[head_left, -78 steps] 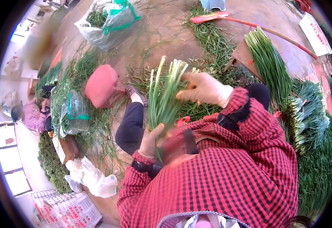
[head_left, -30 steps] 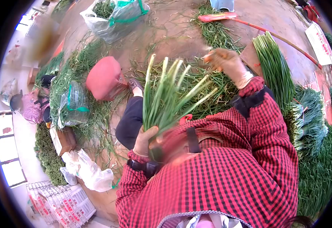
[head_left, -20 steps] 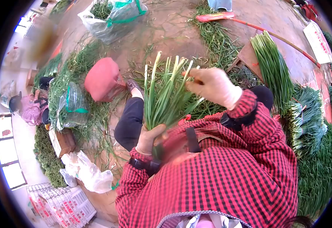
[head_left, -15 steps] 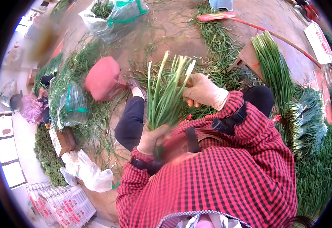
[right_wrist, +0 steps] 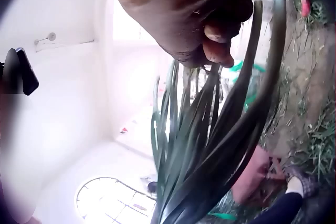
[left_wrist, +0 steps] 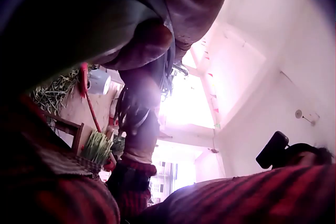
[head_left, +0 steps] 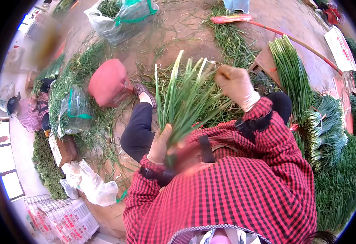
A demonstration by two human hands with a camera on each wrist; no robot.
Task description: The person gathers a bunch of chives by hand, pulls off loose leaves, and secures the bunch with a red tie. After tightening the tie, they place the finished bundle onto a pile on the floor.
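My gloved left hand (head_left: 160, 144) grips a loose bunch of green garlic (head_left: 178, 101) low on its leaves, the white stem ends fanned upward in front of my lap. At the right side of the bunch is my gloved right hand (head_left: 235, 83), its fingers curled. From the right wrist view, the curled fingertips (right_wrist: 218, 56) are right at the top of a thin strand among the long leaves (right_wrist: 199, 129), and they seem to pinch it. Dark and close, the left wrist view shows part of a gloved hand (left_wrist: 152, 40); the bunch is mostly hidden there.
Trimmed bundles (head_left: 290, 73) lie at the right, beside stacked bundles (head_left: 326, 130) and more greens (head_left: 336, 187). A pink stool (head_left: 110, 83), a clear bag (head_left: 121, 20) and a red-handled broom (head_left: 275, 30) stand or lie about. Leaf scraps litter the floor. Another person (head_left: 33, 114) sits far left.
My right hand went out to the right, came back to the stalks, and has now drawn away to the right again. The leaves on that side spread wider; my left hand keeps its grip.
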